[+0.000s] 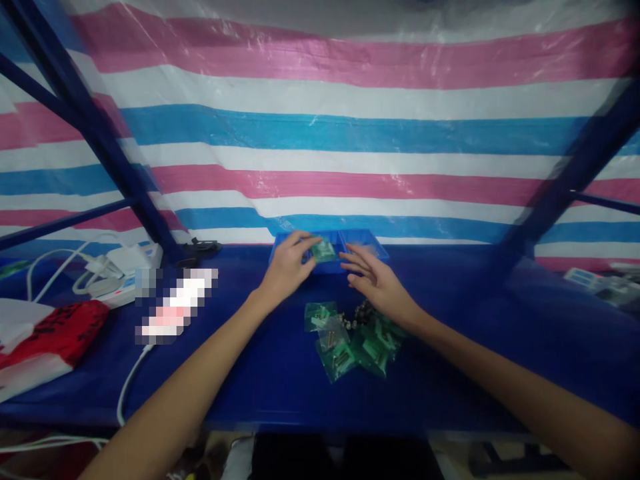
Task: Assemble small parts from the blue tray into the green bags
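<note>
My left hand (293, 263) pinches a small green-tinted plastic bag (325, 251) between thumb and fingers, over the front of a blue divided tray (380, 251). What lies inside that bag is too blurred to name. My right hand (375, 280) is just right of the bag, fingers apart, and seems to hold nothing. Below my hands lies a pile of similar small green bags (373, 347) with little parts in them. A clear bag (333, 333) and small dark, shiny pieces (357, 315) are among them. My right wrist hides part of the pile.
On the left are a white power strip (127, 293) with cables, a pixelated bright device (177, 307) on a white cord and a red-and-white bag (75, 333). Blue frame posts (107, 153) rise at both sides before a striped plastic sheet (350, 133). Grey items (607, 287) sit far right.
</note>
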A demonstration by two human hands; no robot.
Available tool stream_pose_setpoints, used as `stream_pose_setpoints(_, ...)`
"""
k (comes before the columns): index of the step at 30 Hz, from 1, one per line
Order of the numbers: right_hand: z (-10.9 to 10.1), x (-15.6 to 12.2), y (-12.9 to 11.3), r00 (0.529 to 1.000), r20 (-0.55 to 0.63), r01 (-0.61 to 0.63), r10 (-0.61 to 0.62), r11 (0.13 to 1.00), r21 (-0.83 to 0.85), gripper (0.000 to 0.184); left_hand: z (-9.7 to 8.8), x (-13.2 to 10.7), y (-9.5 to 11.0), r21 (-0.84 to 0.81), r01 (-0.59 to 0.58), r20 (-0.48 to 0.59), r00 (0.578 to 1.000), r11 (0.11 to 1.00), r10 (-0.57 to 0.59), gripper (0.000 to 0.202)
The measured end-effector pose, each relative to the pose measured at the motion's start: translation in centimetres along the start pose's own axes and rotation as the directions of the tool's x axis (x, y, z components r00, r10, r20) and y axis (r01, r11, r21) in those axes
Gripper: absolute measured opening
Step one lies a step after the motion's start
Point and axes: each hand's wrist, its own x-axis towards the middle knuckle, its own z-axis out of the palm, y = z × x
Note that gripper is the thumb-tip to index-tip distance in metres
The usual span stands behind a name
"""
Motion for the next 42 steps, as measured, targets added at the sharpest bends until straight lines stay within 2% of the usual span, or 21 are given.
stream_pose_setpoints(4,0.2,-0.3,0.0,1.0,0.001,0.011,-0.011,0.987,-0.158,0.058,-2.0,0.4,-3.4,0.162,0.149,-0.024,0.989,0.975,-0.147,0.027)
stream_pose_setpoints(7,0.3,-0.3,-0.3,0.999,-0.018,0.027,-0.033,0.962,-0.273,0.046,-2.6,0.1,-4.6,0.358,0.17,0.073,0.975,0.918,-0.209,0.024)
stream_pose_setpoints(9,0.3,-0.3,-0.6,0.998,-0.03,0.037,-0.05,0.94,-0.338,0.039,-2.7,0.0,-4.8,0.427,0.151,0.148,0.961,0.892,-0.233,0.022)
stream_pose_setpoints(14,0.4,-0.2,-1.0,0.995,-0.01,0.081,-0.096,0.887,-0.455,0.026,-2.6,-0.1,-4.6,0.388,0.134,0.295,0.919,0.912,-0.26,0.031)
stream_pose_setpoints(19,0.4,-0.3,-0.7,0.981,0.093,0.193,-0.169,0.824,-0.533,0.019,-2.7,0.0,-4.2,0.395,0.105,0.35,0.901,0.913,-0.255,0.036)
stream_pose_setpoints(23,0.4,-0.4,-0.7,0.963,0.211,0.265,-0.168,0.734,-0.626,0.017,-2.6,0.4,-2.4,0.374,0.058,0.344,0.918,0.926,-0.196,0.035)
stream_pose_setpoints(26,0.2,-0.3,-0.9,0.945,0.308,0.296,-0.114,0.701,-0.648,0.015,-2.5,0.7,-0.5,0.245,0.007,0.355,0.93,0.97,-0.096,0.033)
stream_pose_setpoints(28,0.1,-0.3,-1.0,0.926,0.371,0.312,-0.074,0.704,-0.638,0.012,-2.4,0.8,0.7,0.115,0.018,0.447,0.892,0.993,-0.068,0.029)
stream_pose_setpoints(29,0.0,-0.3,-1.1,0.915,0.4,0.319,-0.057,0.707,-0.631,0.011,-2.5,0.9,1.2,0.045,0.051,0.529,0.846,0.998,-0.067,0.027)
stream_pose_setpoints(31,-0.1,-0.3,-1.0,0.895,0.444,0.334,-0.034,0.711,-0.619,0.01,-2.6,0.9,2.0,-0.058,0.15,0.704,0.707,0.987,-0.066,0.029)
stream_pose_setpoints(33,0.0,-0.4,-0.9,0.886,0.464,0.342,-0.025,0.71,-0.616,0.01,-2.7,0.9,2.6,-0.086,0.231,0.816,0.575,0.969,-0.065,0.043)
stream_pose_setpoints(35,0.1,-0.4,-0.7,0.886,0.463,0.341,-0.022,0.709,-0.618,0.01,-2.6,0.9,3.1,-0.074,0.258,0.855,0.514,0.963,-0.072,0.057)
stream_pose_setpoints(37,0.1,-0.3,-0.6,0.892,0.451,0.331,-0.02,0.707,-0.625,0.01,-2.3,0.7,3.7,-0.065,0.236,0.862,0.503,0.969,-0.065,0.065)
stream_pose_setpoints(42,-1.9,0.8,-1.7,0.915,0.403,0.281,0.003,0.712,-0.644,0.013,-1.3,0.0,4.4,-0.056,0.139,0.823,0.566,0.989,-0.033,0.071)
